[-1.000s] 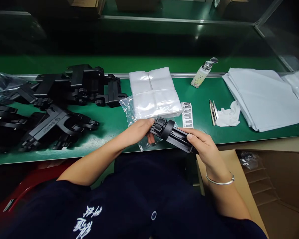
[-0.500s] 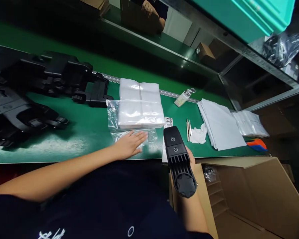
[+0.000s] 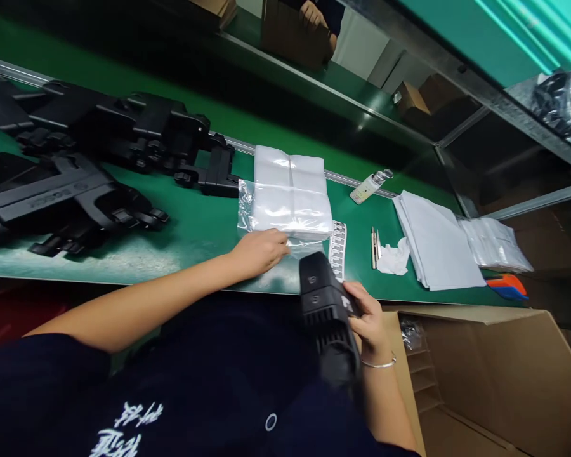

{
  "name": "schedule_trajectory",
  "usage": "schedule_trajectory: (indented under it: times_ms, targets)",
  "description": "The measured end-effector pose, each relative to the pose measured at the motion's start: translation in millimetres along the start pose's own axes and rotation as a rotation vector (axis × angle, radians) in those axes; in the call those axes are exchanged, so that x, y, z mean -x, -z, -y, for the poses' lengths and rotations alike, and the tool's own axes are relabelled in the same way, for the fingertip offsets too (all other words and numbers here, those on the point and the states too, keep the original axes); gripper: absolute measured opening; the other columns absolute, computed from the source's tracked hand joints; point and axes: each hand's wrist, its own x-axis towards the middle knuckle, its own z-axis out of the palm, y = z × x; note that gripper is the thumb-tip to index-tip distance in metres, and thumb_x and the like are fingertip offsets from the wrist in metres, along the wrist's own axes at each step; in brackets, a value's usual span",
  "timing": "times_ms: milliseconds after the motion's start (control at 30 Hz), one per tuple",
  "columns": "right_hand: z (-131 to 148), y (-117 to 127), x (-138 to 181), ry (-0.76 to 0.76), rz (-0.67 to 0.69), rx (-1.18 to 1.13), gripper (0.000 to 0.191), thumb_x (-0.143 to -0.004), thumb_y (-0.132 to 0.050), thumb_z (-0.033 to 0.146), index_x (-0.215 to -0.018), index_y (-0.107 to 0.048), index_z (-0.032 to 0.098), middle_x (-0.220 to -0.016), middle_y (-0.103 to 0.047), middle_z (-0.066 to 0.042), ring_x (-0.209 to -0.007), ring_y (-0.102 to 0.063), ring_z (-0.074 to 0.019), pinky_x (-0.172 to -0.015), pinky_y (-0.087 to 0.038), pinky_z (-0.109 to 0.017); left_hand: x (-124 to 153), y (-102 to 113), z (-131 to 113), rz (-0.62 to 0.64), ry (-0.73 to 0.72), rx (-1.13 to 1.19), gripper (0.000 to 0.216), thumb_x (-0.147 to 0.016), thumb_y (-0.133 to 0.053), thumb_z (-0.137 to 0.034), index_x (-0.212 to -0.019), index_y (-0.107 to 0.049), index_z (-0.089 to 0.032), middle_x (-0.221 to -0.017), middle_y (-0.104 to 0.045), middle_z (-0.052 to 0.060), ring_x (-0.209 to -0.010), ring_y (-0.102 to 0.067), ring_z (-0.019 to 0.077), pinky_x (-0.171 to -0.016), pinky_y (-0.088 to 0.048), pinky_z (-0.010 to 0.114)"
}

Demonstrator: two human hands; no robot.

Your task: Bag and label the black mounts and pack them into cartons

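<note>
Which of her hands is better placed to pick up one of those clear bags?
Probably the left hand: it already rests at the stack of clear bags, while the right hand is gripping the black part.

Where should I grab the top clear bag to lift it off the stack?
Likely at its near edge, coming from the person's side. The clear bag lies flat by the white stack, its near edge loose on the green table, where the left hand already rests. The right hand holds the black part, so the left must pinch alone.
</note>
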Motion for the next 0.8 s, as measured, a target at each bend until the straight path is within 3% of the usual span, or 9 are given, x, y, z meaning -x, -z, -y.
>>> schedule_trajectory:
  times_ms: [100,233,300,433,533,667,800]
  targets:
    - [11,-10,-11,0.018,0.115,-0.017,0.041,-0.084,-0.065,0.038,-0.124,-0.067,0.027,-0.112,-0.070,-0.009,-0.102,-0.066,-0.0237,-0.090,-0.055,-0.039,-7,20,-6,-0.009,0.016,0.162,0.027,-0.092,-0.042,-0.023,-0.096,-0.068,-0.019,-0.093,-0.067,0.007,-0.089,-0.063,0.0209,-0.078,-0.048,0.030]
    - [10,-34,-19,-0.115,-0.042,0.112,0.046,-0.085,-0.059,0.026,-0.131,-0.062,0.026,-0.121,-0.066,-0.009,-0.112,-0.063,-0.0226,-0.097,-0.052,-0.040,-2,24,-6,0.035,0.010,0.305,0.020,-0.087,-0.042,-0.018,-0.086,-0.062,-0.017,-0.084,-0.065,0.004,-0.079,-0.060,0.0177,-0.074,-0.045,0.027]
    - [6,-43,-19,-0.113,-0.095,0.150,0.048,-0.085,-0.058,0.024,-0.133,-0.059,0.026,-0.123,-0.064,-0.009,-0.114,-0.062,-0.0222,-0.098,-0.051,-0.040,1,26,-7,0.047,0.010,0.333,0.018,-0.085,-0.042,-0.018,-0.082,-0.059,-0.018,-0.079,-0.063,0.003,-0.074,-0.058,0.0161,-0.070,-0.043,0.025]
    - [1,-53,-20,-0.056,-0.061,0.178,0.051,-0.085,-0.057,0.020,-0.135,-0.058,0.028,-0.123,-0.064,-0.009,-0.113,-0.062,-0.0218,-0.098,-0.052,-0.039,4,36,-9,0.132,-0.019,0.358,0.020,-0.088,-0.041,-0.021,-0.081,-0.059,-0.018,-0.078,-0.062,0.002,-0.072,-0.056,0.0150,-0.070,-0.041,0.025]
    - [1,-54,-20,-0.087,-0.111,0.189,0.049,-0.085,-0.057,0.022,-0.134,-0.058,0.027,-0.121,-0.064,-0.009,-0.112,-0.063,-0.0219,-0.098,-0.052,-0.040,7,41,-4,0.173,0.000,0.353,0.022,-0.090,-0.040,-0.025,-0.081,-0.058,-0.018,-0.079,-0.062,0.002,-0.072,-0.056,0.0156,-0.069,-0.040,0.025]
    - [3,-56,-22,-0.118,-0.253,0.252,0.049,-0.087,-0.057,0.023,-0.136,-0.055,0.026,-0.121,-0.064,-0.010,-0.112,-0.062,-0.0233,-0.098,-0.052,-0.042,9,39,-1,0.134,0.037,0.326,0.024,-0.092,-0.039,-0.028,-0.076,-0.054,-0.018,-0.078,-0.060,0.003,-0.073,-0.056,0.0172,-0.069,-0.041,0.027]
    - [7,-59,-28,0.018,-0.193,0.369,0.053,-0.085,-0.055,0.017,-0.137,-0.055,0.026,-0.117,-0.065,-0.010,-0.108,-0.063,-0.0249,-0.093,-0.055,-0.043,3,35,-13,0.083,0.044,0.230,0.023,-0.095,-0.037,-0.028,-0.083,-0.054,-0.019,-0.088,-0.061,0.005,-0.080,-0.057,0.0191,-0.072,-0.043,0.029]
